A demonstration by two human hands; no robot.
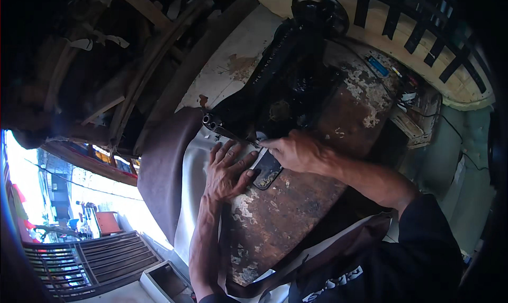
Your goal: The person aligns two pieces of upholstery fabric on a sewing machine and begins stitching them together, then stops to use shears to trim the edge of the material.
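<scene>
A black sewing machine (283,70) stands on a worn, rust-brown worktop (296,207). A sheet of maroon material (161,181) with a pale underside (190,160) lies left of the needle area. My left hand (227,173) rests on it, fingers spread, thumb near a small dark plate (267,173) beside the machine's bed. My right hand (296,152) is at the needle area, fingers curled and index reaching toward the foot; whatever is between them is too small to make out.
A blue object (377,65) and small tools lie right of the machine, by a wooden tray (415,128) and a cable. Wooden frames (132,65) fill the upper left. A slatted wooden piece (106,263) is at lower left, near a bright opening. More material hangs below the worktop.
</scene>
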